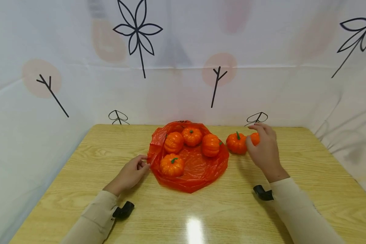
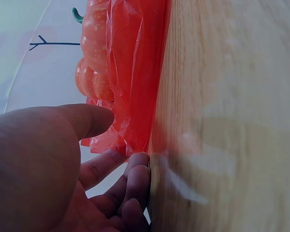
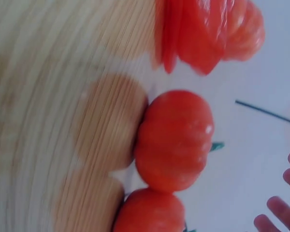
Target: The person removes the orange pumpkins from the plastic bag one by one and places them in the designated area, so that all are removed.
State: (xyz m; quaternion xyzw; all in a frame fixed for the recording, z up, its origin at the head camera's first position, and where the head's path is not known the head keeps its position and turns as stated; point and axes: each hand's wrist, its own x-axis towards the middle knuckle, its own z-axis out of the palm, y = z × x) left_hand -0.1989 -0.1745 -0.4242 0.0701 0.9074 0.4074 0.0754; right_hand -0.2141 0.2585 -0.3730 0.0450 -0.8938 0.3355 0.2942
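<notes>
A red plastic bag (image 1: pixel 190 176) lies spread on the table, its rim rolled out, with several small orange pumpkins (image 1: pixel 172 165) inside. At the bag's left edge is my left hand (image 1: pixel 131 174), thumb and fingers apart and fingertips right at the plastic. The left wrist view shows the thumb (image 2: pixel 99 121) overlapping the bag's side. To the right of the bag stand two more pumpkins side by side, one upright with a green stem (image 1: pixel 237 143), the other partly hidden behind my right hand (image 1: pixel 264 147). That hand hovers over them, thumb and fingers spread, nothing between them.
The pale wooden table (image 1: pixel 189 206) carries everything. Behind it hangs a white patterned cloth (image 1: pixel 177 91), continuing along both sides. Black angled pieces (image 1: pixel 124 210) stick out at both wrists of the beige sleeves (image 1: pixel 93 218).
</notes>
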